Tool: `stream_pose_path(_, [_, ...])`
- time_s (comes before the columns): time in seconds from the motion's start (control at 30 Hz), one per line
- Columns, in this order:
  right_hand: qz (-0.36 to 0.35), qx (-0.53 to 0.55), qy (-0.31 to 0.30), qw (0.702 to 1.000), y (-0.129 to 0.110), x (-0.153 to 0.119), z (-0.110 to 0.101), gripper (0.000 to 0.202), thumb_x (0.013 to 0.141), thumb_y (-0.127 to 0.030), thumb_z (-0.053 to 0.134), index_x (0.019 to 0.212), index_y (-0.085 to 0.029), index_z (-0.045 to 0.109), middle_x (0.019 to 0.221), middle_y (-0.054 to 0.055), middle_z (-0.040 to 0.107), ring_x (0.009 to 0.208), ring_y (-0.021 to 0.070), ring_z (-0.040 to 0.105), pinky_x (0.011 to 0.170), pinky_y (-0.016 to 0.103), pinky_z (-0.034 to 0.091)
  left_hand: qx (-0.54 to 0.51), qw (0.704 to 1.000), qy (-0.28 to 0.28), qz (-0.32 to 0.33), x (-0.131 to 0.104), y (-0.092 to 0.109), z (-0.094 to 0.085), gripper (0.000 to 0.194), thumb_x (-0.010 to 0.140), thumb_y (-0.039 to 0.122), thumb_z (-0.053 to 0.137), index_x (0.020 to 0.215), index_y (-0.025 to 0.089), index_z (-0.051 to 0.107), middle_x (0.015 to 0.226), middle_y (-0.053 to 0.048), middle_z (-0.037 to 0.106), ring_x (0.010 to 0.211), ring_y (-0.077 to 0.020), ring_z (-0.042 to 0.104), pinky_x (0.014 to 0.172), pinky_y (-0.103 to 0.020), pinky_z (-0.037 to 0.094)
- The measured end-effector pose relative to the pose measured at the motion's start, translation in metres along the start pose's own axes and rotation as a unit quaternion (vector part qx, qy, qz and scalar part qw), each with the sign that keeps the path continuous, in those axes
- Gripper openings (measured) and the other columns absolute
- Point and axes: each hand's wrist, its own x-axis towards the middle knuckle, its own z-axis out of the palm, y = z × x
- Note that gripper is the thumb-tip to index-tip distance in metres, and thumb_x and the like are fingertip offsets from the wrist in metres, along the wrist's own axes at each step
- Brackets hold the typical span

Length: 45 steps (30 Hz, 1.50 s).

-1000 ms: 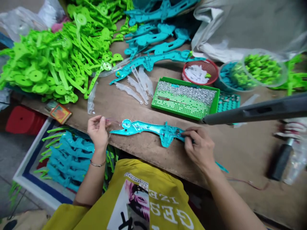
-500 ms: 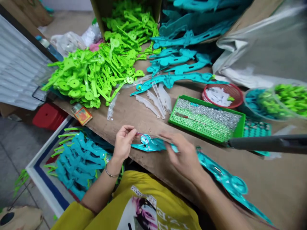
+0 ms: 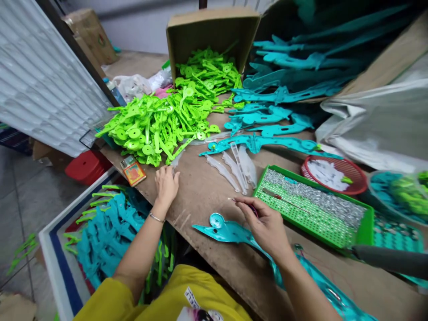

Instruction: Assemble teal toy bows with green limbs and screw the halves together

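My left hand [image 3: 166, 183] reaches over the table by the clear plastic piece [image 3: 178, 157] near the green heap; its fingers are slightly spread and cover part of that piece. My right hand [image 3: 264, 223] pinches a thin dark reddish wire [image 3: 254, 210], whose small light tip sticks out past the fingertips. Below it lies a long teal plastic part [image 3: 230, 232] with a round disc at one end, partly hidden by my right hand and forearm. Another teal part [image 3: 334, 290] lies at the lower right, with a metallic piece in it.
A heap of green parts [image 3: 143, 125] spills from a cardboard box [image 3: 214, 22]. Teal parts [image 3: 261, 142] lie behind several clear pieces [image 3: 222, 171]. A green tray [image 3: 317, 207] holds metal bits and a screwdriver. Beside it are a red basket [image 3: 357, 178] and a dark bar [image 3: 384, 258].
My left hand has let go of the wire end and moved away from the teal part towards the clear piece. My right hand has lifted off the teal part with the wire. The view has shifted.
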Motion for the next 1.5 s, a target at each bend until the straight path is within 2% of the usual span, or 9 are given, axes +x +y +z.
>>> stream_pose_path(0.2, [-0.040, -0.035, 0.019, 0.998, 0.015, -0.002, 0.009, 0.026, 0.090, -0.039, 0.057, 0.089, -0.020, 0.074, 0.084, 0.007, 0.075, 0.074, 0.0200, 0.069, 0.069, 0.032, 0.054, 0.067, 0.994, -0.019, 0.085, 0.006, 0.009, 0.038, 0.025, 0.087, 0.020, 0.061, 0.113, 0.017, 0.065, 0.124, -0.018, 0.060, 0.119, -0.0324, 0.055, 0.104, -0.052, 0.042])
stream_pose_path(0.33, [-0.047, -0.057, 0.022, 0.997, 0.022, -0.009, 0.017, 0.027, 0.092, -0.039, 0.054, 0.091, -0.020, 0.074, 0.087, 0.008, 0.075, 0.076, 0.0212, 0.069, 0.073, 0.035, 0.055, 0.064, 0.990, -0.002, 0.125, 0.055, 0.023, 0.066, 0.033, 0.092, 0.007, 0.042, 0.119, 0.013, 0.060, 0.133, -0.019, 0.056, 0.130, -0.0284, 0.048, 0.110, -0.048, 0.038])
stream_pose_path(0.47, [-0.058, -0.076, 0.060, 0.994, 0.024, -0.016, 0.018, 0.025, 0.093, -0.037, 0.054, 0.091, -0.021, 0.073, 0.088, 0.007, 0.075, 0.079, 0.0217, 0.070, 0.074, 0.035, 0.056, 0.060, 0.992, 0.026, 0.104, 0.113, 0.025, 0.088, 0.032, 0.091, 0.002, 0.033, 0.109, 0.009, 0.059, 0.115, -0.022, 0.060, 0.122, -0.0322, 0.052, 0.105, -0.055, 0.040])
stream_pose_path(0.6, [-0.076, -0.089, 0.072, 0.991, 0.028, -0.023, 0.017, 0.022, 0.093, -0.034, 0.054, 0.091, -0.021, 0.072, 0.088, 0.007, 0.075, 0.078, 0.0217, 0.071, 0.071, 0.034, 0.057, 0.057, 0.993, 0.036, 0.100, 0.131, 0.021, 0.096, 0.030, 0.092, 0.004, 0.031, 0.097, 0.011, 0.060, 0.106, -0.020, 0.060, 0.115, -0.0337, 0.056, 0.100, -0.056, 0.043])
stream_pose_path(0.8, [-0.099, -0.104, 0.058, 0.988, 0.035, -0.028, 0.016, 0.021, 0.094, -0.030, 0.052, 0.090, -0.021, 0.071, 0.088, 0.007, 0.075, 0.080, 0.0216, 0.072, 0.074, 0.034, 0.058, 0.042, 0.983, 0.017, 0.180, 0.104, 0.030, 0.079, 0.026, 0.091, 0.005, 0.039, 0.102, 0.012, 0.061, 0.107, -0.016, 0.059, 0.108, -0.0278, 0.060, 0.097, -0.045, 0.048])
stream_pose_path(1.0, [-0.098, -0.122, 0.066, 0.985, 0.041, -0.036, 0.010, 0.020, 0.094, -0.026, 0.052, 0.092, -0.021, 0.071, 0.089, 0.007, 0.075, 0.083, 0.0212, 0.072, 0.076, 0.035, 0.058, 0.025, 0.955, -0.035, 0.292, 0.034, 0.047, 0.044, 0.040, 0.097, 0.009, 0.033, 0.129, 0.013, 0.057, 0.129, -0.019, 0.055, 0.128, -0.0268, 0.051, 0.109, -0.046, 0.041])
stream_pose_path(1.17, [-0.092, -0.129, 0.059, 0.986, 0.043, -0.045, 0.002, 0.020, 0.094, -0.025, 0.052, 0.093, -0.020, 0.071, 0.088, 0.007, 0.075, 0.082, 0.0202, 0.072, 0.077, 0.033, 0.058, 0.049, 0.921, -0.049, 0.382, -0.012, 0.046, 0.021, 0.047, 0.099, 0.009, 0.028, 0.140, 0.015, 0.050, 0.127, -0.019, 0.059, 0.123, -0.0268, 0.056, 0.105, -0.047, 0.045])
stream_pose_path(1.3, [-0.081, -0.129, 0.063, 0.986, 0.041, -0.046, -0.001, 0.020, 0.094, -0.024, 0.051, 0.092, -0.020, 0.071, 0.088, 0.007, 0.075, 0.082, 0.0196, 0.072, 0.077, 0.033, 0.058, 0.058, 0.920, -0.076, 0.379, -0.030, 0.040, 0.020, 0.050, 0.099, 0.008, 0.027, 0.143, 0.016, 0.046, 0.123, -0.019, 0.060, 0.120, -0.0262, 0.056, 0.103, -0.047, 0.047])
stream_pose_path(1.5, [-0.088, -0.132, 0.060, 0.985, 0.042, -0.046, -0.001, 0.020, 0.095, -0.027, 0.052, 0.092, -0.021, 0.071, 0.089, 0.007, 0.075, 0.082, 0.0208, 0.073, 0.075, 0.033, 0.059, 0.007, 0.942, -0.133, 0.307, -0.026, 0.037, 0.044, 0.055, 0.092, 0.001, 0.029, 0.141, 0.016, 0.049, 0.120, -0.017, 0.059, 0.116, -0.0257, 0.057, 0.102, -0.048, 0.049])
